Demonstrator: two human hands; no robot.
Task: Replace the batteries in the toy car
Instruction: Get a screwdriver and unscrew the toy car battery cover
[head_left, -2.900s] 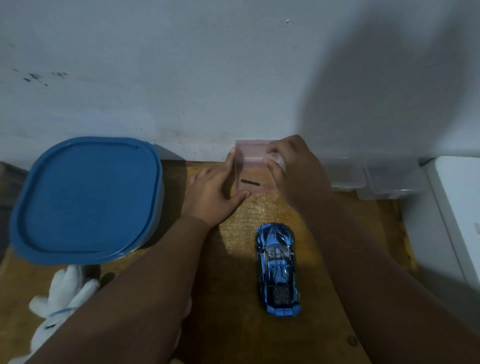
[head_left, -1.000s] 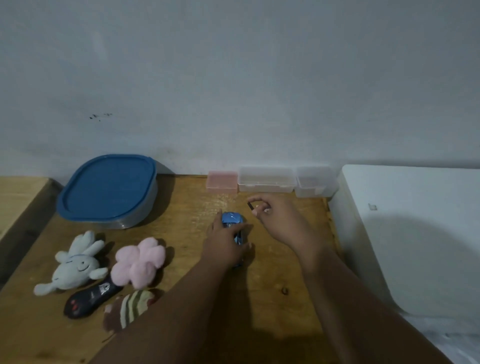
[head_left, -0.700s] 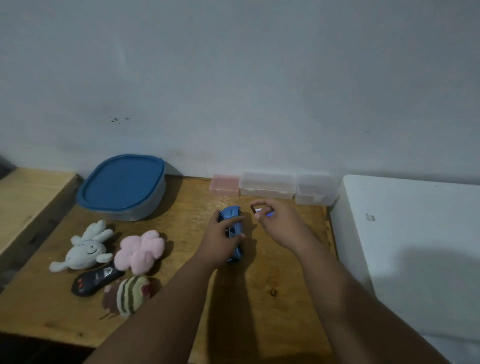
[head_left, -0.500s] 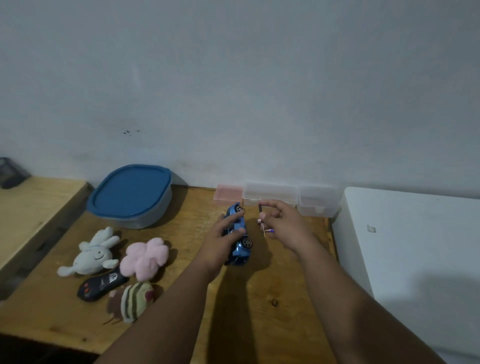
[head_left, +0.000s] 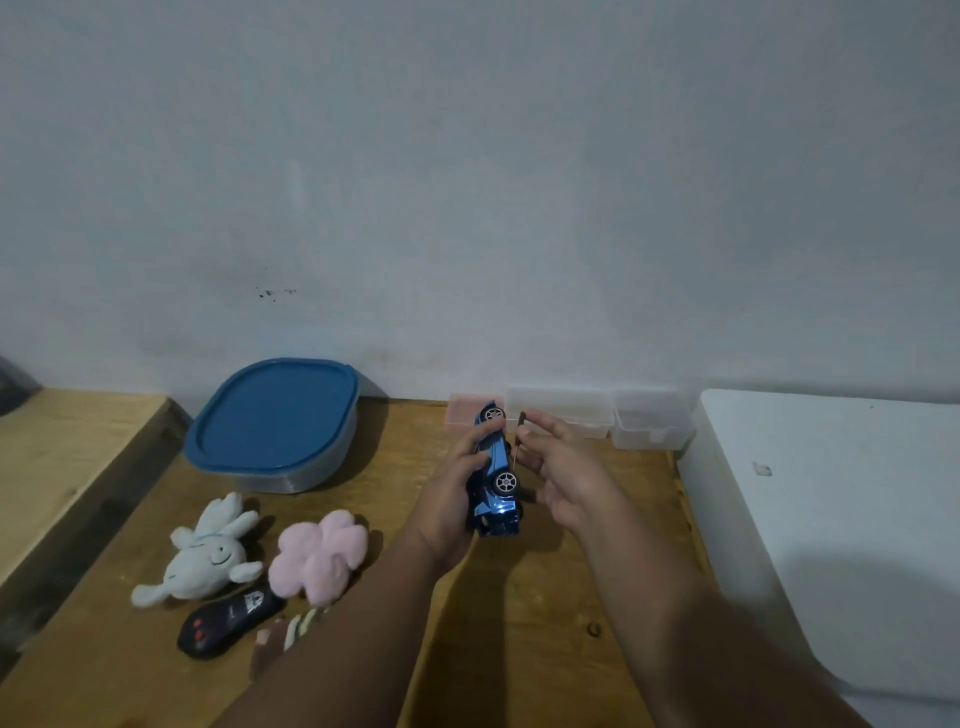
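The blue toy car (head_left: 494, 480) is lifted off the wooden table (head_left: 545, 639) and turned on its side, two wheels facing right. My left hand (head_left: 457, 493) grips it round the body from the left. My right hand (head_left: 563, 470) is just right of the car and pinches a small thin screwdriver (head_left: 519, 434) with a dark handle, its shaft pointing down beside the car. The car's underside is hidden from me.
A pink box (head_left: 466, 413) and two clear plastic boxes (head_left: 561, 413) line the wall. A blue-lidded container (head_left: 275, 423) sits at left. Plush toys (head_left: 205, 553) and a black remote (head_left: 228, 621) lie front left. A white surface (head_left: 841, 519) borders the right.
My left hand has picked the car up from the table and rolled it onto its side. My right hand took the small screwdriver from the pink box and brought it beside the car.
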